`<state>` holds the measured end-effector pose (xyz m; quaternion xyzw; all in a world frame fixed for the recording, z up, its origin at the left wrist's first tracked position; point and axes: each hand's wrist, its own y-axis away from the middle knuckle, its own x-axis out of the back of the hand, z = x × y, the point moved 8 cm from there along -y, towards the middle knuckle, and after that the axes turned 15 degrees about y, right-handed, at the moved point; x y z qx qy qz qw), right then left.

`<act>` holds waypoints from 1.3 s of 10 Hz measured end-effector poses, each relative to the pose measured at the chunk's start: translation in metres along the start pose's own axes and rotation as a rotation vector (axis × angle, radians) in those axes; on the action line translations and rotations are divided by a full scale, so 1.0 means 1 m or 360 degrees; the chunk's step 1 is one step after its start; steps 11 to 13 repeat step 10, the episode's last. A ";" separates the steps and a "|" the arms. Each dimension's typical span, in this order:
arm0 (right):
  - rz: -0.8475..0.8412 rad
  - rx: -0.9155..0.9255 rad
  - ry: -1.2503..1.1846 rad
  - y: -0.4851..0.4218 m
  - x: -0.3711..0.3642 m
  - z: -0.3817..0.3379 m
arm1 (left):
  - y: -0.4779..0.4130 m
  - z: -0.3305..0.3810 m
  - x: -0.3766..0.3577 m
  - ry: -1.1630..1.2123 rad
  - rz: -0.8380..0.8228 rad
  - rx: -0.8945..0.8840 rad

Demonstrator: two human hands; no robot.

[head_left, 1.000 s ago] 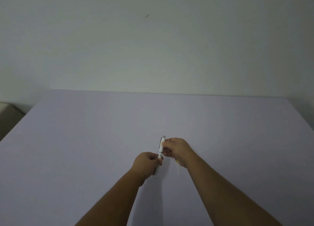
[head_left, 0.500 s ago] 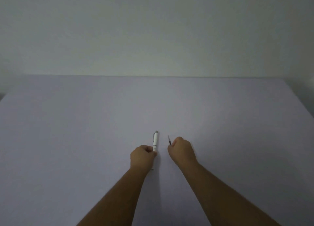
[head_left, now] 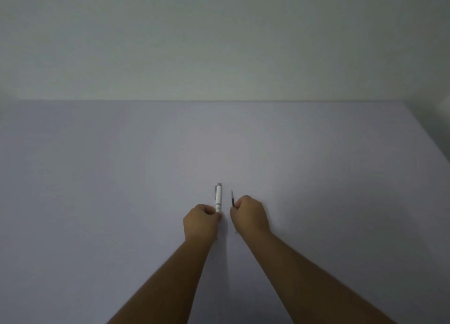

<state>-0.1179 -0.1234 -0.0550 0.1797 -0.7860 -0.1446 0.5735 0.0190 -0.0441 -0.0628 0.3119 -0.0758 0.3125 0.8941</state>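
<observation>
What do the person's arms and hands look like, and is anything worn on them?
Both forearms are bare; no sleeves show up to the picture's lower edge. The left hand and right hand wear no gloves. No watch, ring or bracelet is visible, though the dim light could hide small details.

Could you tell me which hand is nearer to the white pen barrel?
Left. The left hand grips the white pen barrel at its lower end; the right hand is apart to its right, holding a thin dark refill.
</observation>
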 end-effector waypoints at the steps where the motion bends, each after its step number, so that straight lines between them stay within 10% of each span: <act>1: -0.0011 0.0004 -0.0021 0.002 -0.002 -0.002 | -0.001 0.000 -0.001 0.0004 0.0019 0.0029; 13: 0.0061 -0.0067 -0.0199 0.005 0.000 0.003 | 0.001 -0.002 0.012 0.0007 0.0084 -0.0002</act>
